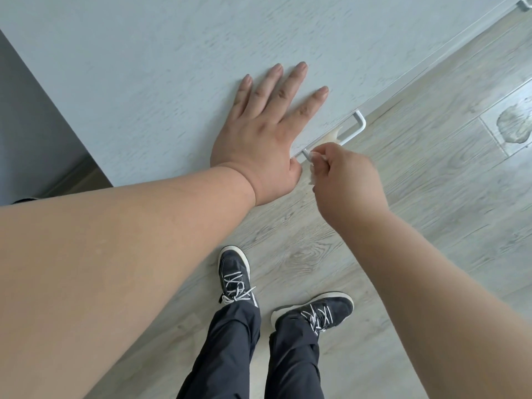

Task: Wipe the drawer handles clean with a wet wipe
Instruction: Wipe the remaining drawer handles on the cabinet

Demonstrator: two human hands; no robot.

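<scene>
The right hand (pixel 345 180) fingers (pixel 319 159) pinched the wet wipe (pixel 331 138), limp and light, bunched over the stiff white handle (pixel 352 131) at the desk's (pixel 144 82) front edge. At nine o'clock, the left hand (pixel 264 139) pressed flat, fingers spread.

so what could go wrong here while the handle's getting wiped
The wipe is bunched around one part of the handle, so the ends may get missed. The left hand presses flat on the cabinet top; if it slips, the right hand could jerk the drawer open. A second handle lies far off.
</scene>
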